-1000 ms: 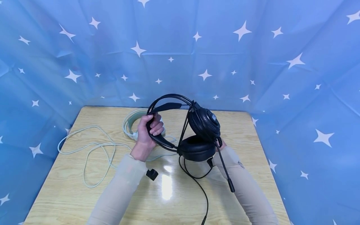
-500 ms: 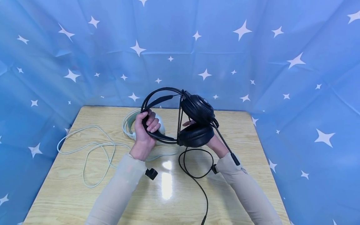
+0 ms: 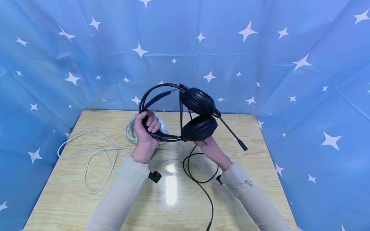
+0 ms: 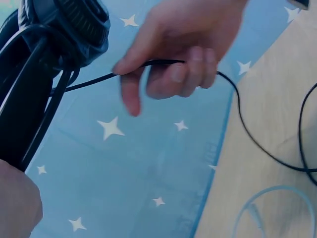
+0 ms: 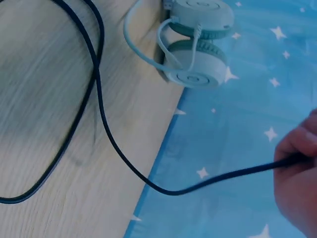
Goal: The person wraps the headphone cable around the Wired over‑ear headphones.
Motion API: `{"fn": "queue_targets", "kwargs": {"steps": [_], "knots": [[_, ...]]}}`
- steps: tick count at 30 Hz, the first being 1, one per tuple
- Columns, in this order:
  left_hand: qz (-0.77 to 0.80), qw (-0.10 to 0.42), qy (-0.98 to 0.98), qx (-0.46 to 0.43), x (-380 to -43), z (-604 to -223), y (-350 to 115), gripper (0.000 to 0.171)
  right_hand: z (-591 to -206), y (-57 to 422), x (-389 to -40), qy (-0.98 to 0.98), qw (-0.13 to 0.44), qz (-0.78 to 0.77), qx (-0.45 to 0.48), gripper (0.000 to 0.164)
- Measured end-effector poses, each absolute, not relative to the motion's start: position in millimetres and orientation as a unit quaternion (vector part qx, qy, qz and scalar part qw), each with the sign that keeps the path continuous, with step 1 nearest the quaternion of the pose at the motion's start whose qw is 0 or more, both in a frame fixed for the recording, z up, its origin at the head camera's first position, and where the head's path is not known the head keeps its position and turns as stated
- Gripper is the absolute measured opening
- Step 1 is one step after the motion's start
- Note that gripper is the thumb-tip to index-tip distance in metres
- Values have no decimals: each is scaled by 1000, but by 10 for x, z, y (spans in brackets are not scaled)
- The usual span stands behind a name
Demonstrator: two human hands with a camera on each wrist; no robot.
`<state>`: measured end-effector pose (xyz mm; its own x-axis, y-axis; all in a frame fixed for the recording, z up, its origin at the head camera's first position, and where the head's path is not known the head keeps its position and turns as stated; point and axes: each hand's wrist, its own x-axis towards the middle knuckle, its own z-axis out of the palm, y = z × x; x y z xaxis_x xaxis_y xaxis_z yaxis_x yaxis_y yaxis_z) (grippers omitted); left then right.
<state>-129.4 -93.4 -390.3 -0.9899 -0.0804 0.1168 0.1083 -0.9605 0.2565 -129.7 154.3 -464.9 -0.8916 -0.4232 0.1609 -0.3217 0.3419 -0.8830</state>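
A black headset (image 3: 199,128) with two ear cups and a microphone boom (image 3: 232,132) is held above the table. My left hand (image 3: 145,139) grips its padded headband, with the fingers wrapped round it. Below the lower ear cup is my right hand (image 3: 213,150), its fingers mostly hidden in the head view. The left wrist view shows that right hand (image 4: 183,54) holding the headset's thin black cable (image 4: 242,116) near the cups, thumb and fingers curled on it. From there the cable (image 5: 223,177) runs down to the tabletop and lies in a loop.
Pale mint headphones (image 3: 164,126) lie at the back of the wooden table (image 3: 240,205), partly behind my left hand. Their light cable (image 3: 99,149) spreads in loops over the left side. A blue star-patterned cloth (image 3: 185,73) hangs behind and around the table.
The headset has risen and shifted left, ear cups tilting upward. My right hand has come out from behind the cups to below them, on the cable. The left hand keeps its grip.
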Motion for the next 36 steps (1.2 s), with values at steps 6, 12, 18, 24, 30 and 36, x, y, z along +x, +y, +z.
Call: {"fn": "queue_targets", "kwargs": {"steps": [6, 12, 18, 24, 30, 36], "knots": [[-980, 104, -166, -25, -1311, -3835, -956, 34, -4446, 1355, -1128, 861, 1, -430, -272, 25], [-971, 128, -201, 7, -1314, -3872, -945, 34, -4417, 1228, -1056, 885, -3, -328, -330, 30], [-967, 135, -218, 15, -1309, -3897, -920, 35, -4394, 1152, -1027, 899, 14, -277, -339, 31], [-966, 132, -221, 22, -1301, -3919, -899, 34, -4384, 1104, -1016, 903, 22, -262, -341, 30], [-951, 190, -244, 18, -1326, -3964, -906, 26, -4346, 1126, -973, 895, 5, -273, -352, 19], [-924, 254, -286, 8, -1366, -4028, -935, 18, -4323, 1136, -953, 878, 12, -315, -360, 23]]}}
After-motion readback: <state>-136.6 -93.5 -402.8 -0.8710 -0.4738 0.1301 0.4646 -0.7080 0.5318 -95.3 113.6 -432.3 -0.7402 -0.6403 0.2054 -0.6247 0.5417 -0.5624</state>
